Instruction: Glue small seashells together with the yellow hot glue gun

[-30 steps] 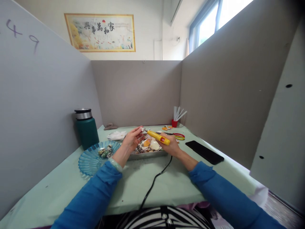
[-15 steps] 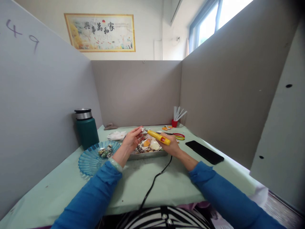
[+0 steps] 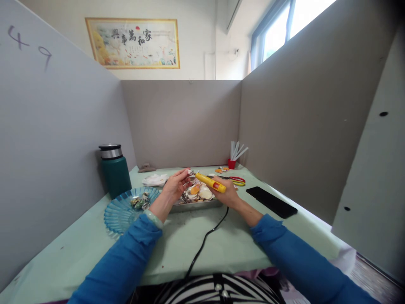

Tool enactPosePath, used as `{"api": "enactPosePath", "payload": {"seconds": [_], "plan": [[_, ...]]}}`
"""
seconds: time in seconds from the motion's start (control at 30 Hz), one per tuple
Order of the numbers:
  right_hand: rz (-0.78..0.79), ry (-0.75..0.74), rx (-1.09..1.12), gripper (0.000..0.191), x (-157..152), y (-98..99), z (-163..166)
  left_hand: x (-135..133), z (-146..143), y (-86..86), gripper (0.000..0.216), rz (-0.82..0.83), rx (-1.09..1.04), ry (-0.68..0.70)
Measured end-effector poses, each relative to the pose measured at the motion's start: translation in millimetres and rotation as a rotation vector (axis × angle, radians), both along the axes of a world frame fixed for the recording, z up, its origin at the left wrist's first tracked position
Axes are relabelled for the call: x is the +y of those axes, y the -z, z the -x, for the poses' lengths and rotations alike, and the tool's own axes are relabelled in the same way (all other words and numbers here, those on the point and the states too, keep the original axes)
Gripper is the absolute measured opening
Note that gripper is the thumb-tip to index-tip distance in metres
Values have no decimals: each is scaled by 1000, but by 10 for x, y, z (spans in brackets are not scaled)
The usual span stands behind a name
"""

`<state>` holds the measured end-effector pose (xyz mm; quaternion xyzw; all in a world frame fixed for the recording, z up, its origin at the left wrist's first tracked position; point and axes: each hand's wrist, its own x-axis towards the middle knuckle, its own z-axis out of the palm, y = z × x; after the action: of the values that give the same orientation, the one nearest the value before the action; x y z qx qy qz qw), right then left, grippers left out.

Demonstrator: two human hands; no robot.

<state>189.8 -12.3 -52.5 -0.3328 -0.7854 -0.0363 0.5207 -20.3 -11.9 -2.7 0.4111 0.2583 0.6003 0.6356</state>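
Note:
My left hand (image 3: 173,186) is closed, with a small white piece (image 3: 189,172) pinched at its fingertips; the piece is too small to name. A yellow-handled soldering iron (image 3: 210,182) is gripped in my right hand (image 3: 228,195), its metal tip pointing left at the white piece. Whether tip and piece touch I cannot tell. From the iron a black cord (image 3: 206,238) runs down toward the table's front edge. Under both hands lies a shallow metal tray (image 3: 196,206) of shells (image 3: 206,193), white ones and an orange one, partly hidden by my hands.
To the left are a blue ribbed plate (image 3: 115,215) with a small dark cluster (image 3: 140,202), a green bottle (image 3: 115,175) and white tissue (image 3: 155,180). Scissors (image 3: 238,181), a black phone (image 3: 271,202) and a red cup (image 3: 232,164) of white sticks are on the right. Partitions (image 3: 183,122) enclose the table.
Both hands stay almost in place. The white piece and the iron's tip have shifted very slightly at the left fingertips.

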Motion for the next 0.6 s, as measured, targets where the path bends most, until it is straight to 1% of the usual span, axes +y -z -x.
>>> {"api": "enactPosePath", "payload": {"seconds": [0.2, 0.6], "plan": [[-8, -5, 2, 17, 6, 2, 2, 4, 6, 10, 18, 1, 18, 20], [7, 7, -10, 12, 23, 14, -6, 4, 2, 11, 16, 22, 8, 9]]}}
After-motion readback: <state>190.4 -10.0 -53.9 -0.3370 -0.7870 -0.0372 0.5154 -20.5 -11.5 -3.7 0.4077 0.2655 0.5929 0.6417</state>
